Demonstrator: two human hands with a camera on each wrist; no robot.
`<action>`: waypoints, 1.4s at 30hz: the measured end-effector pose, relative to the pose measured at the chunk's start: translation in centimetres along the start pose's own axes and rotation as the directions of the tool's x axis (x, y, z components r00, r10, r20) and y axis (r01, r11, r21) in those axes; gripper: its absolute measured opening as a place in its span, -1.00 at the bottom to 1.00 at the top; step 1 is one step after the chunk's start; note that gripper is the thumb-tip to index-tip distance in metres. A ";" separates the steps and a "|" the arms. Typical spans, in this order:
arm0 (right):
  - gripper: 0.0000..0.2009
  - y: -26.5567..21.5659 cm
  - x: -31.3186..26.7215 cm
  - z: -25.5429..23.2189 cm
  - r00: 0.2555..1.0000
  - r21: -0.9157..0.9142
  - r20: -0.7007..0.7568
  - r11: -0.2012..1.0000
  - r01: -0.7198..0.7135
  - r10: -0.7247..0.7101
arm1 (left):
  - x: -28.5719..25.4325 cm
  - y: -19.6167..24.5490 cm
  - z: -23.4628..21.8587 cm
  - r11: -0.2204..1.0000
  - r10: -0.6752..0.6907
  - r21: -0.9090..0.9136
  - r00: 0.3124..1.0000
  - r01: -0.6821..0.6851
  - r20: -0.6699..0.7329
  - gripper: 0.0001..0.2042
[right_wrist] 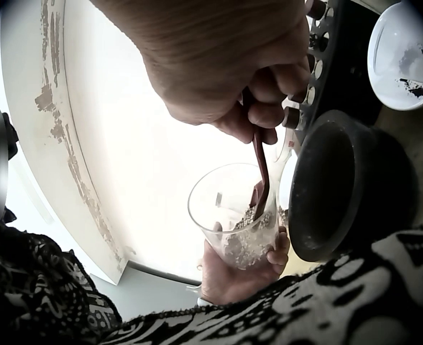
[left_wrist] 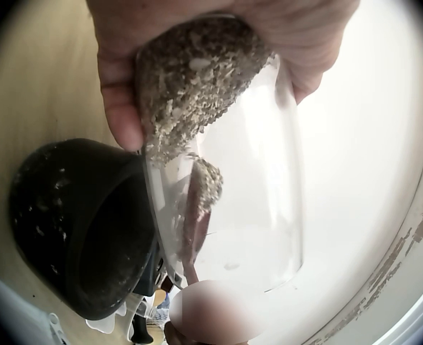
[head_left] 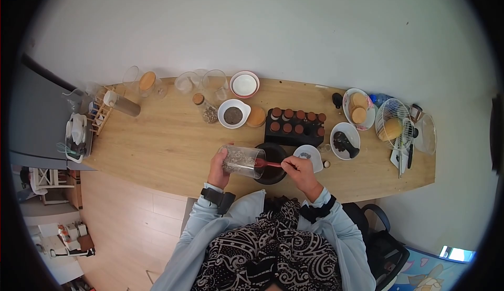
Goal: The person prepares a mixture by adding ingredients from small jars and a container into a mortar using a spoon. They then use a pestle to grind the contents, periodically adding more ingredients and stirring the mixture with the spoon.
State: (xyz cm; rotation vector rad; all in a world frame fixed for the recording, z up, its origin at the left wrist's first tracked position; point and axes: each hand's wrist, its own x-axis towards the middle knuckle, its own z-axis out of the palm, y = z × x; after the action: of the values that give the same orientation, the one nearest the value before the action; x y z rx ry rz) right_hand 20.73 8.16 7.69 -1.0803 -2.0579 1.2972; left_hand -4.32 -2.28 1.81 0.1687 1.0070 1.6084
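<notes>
My left hand (head_left: 217, 169) grips a clear glass jar (head_left: 239, 160) around its closed end, tilted nearly on its side. Dried grey-brown flakes (left_wrist: 197, 90) lie heaped toward that end. In my right hand (head_left: 302, 174) I pinch the handle of a red spoon (head_left: 273, 164), whose bowl is inside the jar. The left wrist view shows a heap of flakes on the spoon (left_wrist: 194, 223). Beneath the jar's mouth stands a deep black bowl (right_wrist: 308, 187), partly covered by jar and spoon in the head view.
A black rack (head_left: 283, 136) of brown-capped vials stands behind. White bowls (head_left: 315, 159) (head_left: 336, 128) sit to the right, the farther one holding a dark pestle-like tool. Left of the rack are a bowl of dark grains (head_left: 223, 116), a corked jar (head_left: 209, 113) and glassware (head_left: 214, 83).
</notes>
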 end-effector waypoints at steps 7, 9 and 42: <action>-0.85 2.0 -2.3 -2.2 0.996 0.020 -0.078 0.999 -0.041 0.042 | -0.4 0.7 -1.4 1.000 -0.003 0.000 0.999 0.003 -0.035 -0.54; -0.85 2.6 -2.9 -2.9 0.993 0.020 -0.091 0.997 -0.070 0.072 | -0.4 0.8 -1.8 1.000 0.000 0.006 0.999 0.001 -0.037 -0.54; -0.89 -0.9 0.9 1.9 0.967 -0.082 -0.057 0.966 0.245 -0.250 | 0.1 0.1 1.6 0.994 0.000 0.110 1.000 -0.002 0.020 -0.54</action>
State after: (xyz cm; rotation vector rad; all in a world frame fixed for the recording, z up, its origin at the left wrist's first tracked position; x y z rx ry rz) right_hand 18.50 7.71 7.65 -0.8514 -2.1262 1.0552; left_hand -3.45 -1.43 2.78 0.2597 1.0813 1.5496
